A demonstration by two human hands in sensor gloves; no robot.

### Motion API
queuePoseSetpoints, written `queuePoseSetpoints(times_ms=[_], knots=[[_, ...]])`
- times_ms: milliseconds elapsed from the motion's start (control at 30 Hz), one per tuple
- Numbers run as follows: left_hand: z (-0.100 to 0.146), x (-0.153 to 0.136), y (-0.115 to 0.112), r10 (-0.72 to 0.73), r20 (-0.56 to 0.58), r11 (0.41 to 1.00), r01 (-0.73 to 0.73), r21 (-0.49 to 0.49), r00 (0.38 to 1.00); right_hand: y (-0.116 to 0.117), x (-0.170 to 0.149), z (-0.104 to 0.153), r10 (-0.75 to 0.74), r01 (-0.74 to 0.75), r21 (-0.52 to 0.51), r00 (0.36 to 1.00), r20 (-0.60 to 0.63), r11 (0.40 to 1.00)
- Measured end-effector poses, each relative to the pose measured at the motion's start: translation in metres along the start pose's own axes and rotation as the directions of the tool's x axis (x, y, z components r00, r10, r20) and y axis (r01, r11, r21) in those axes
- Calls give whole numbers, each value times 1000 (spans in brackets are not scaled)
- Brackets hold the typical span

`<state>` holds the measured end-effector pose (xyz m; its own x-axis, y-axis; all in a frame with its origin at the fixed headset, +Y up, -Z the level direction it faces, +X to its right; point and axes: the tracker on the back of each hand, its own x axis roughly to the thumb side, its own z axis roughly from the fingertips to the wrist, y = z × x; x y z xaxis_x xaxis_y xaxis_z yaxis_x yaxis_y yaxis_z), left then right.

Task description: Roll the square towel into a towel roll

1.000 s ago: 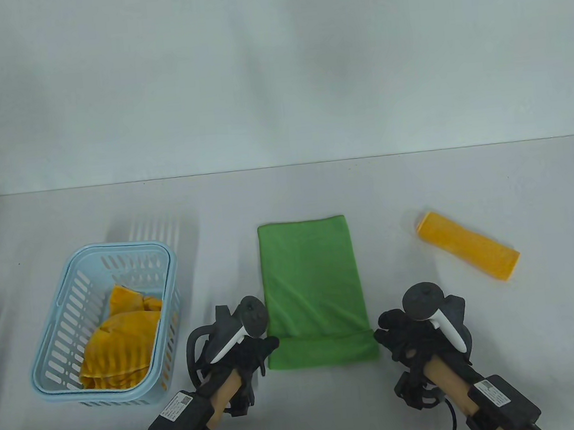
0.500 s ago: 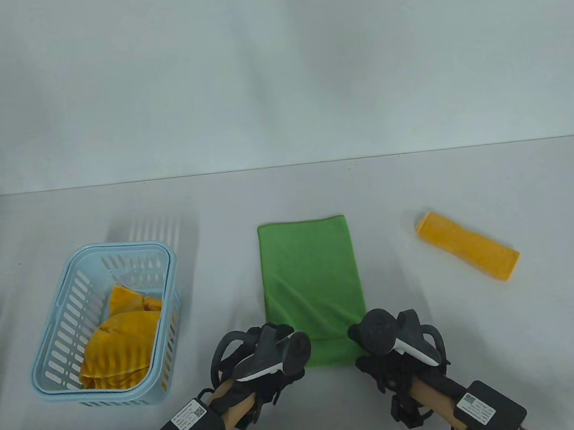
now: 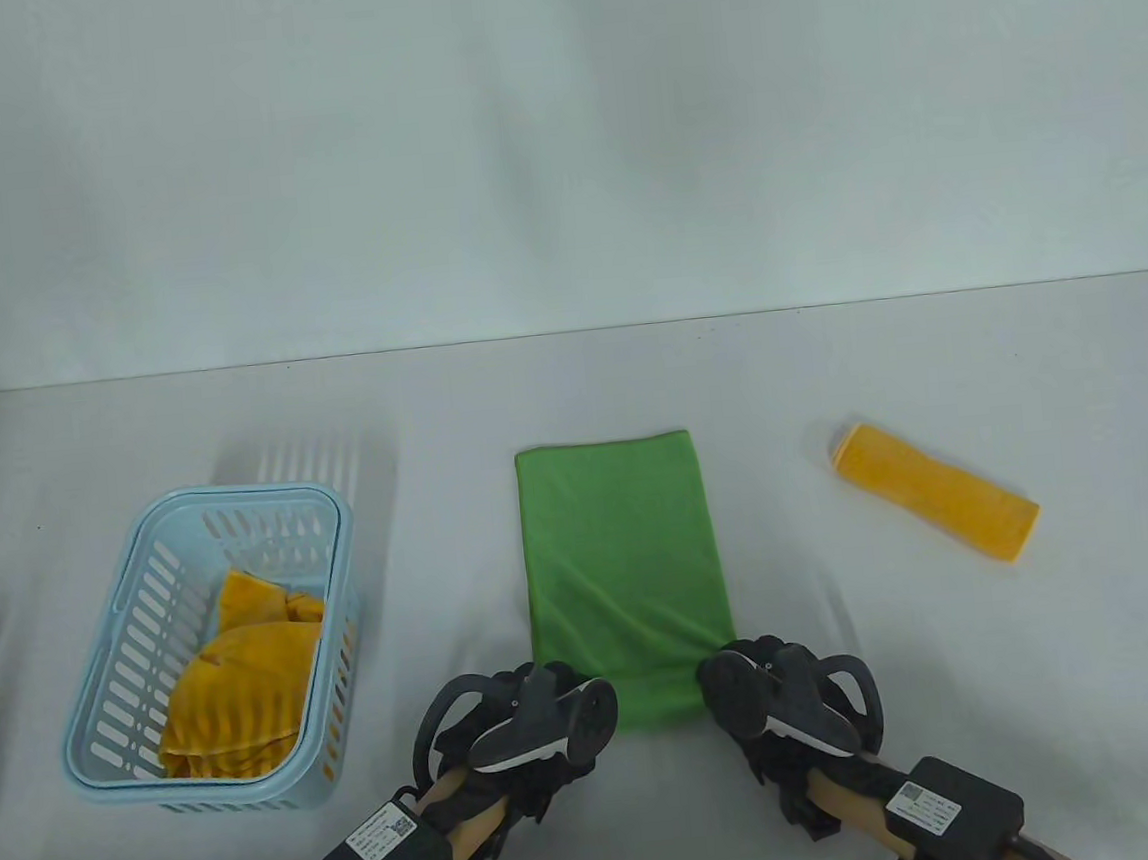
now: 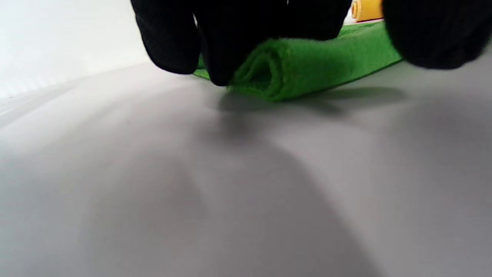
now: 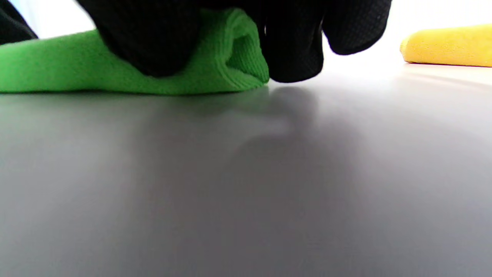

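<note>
Both hands roll a green towel (image 3: 623,556) from the table's near edge.
Left hand (image 3: 519,721) and right hand (image 3: 778,698) fingers grip the rolled end; the flat length runs away toward the far edge.

Green towel (image 3: 623,556) lay flat at table centre, folded narrow; near end curled into low roll under my fingers.

A white table (image 3: 961,717) is carrying everything; a green towel (image 3: 619,546) is lying flat at its middle, its near end turned up into a small roll; a light blue slotted basket (image 3: 130,629) is standing to the left, well apart from it; a rolled yellow towel (image 3: 936,491) is lying at a slant on the right, also well apart.
</note>
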<state>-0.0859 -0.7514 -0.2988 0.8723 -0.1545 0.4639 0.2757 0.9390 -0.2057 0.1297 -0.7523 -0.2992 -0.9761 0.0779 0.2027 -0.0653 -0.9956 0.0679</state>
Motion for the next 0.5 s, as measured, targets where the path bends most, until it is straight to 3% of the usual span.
queuePoseSetpoints(times_ms=[300, 500], knots=[[-13, -13, -7, 123, -48, 990, -126, -68, 991, -8, -28, -18, -284, 292, 74, 953, -105, 954], [-10, -21, 5, 176, -56, 984, -175, 14, 983, -6, -36, -22, -370, 388, 132, 919, -137, 912]])
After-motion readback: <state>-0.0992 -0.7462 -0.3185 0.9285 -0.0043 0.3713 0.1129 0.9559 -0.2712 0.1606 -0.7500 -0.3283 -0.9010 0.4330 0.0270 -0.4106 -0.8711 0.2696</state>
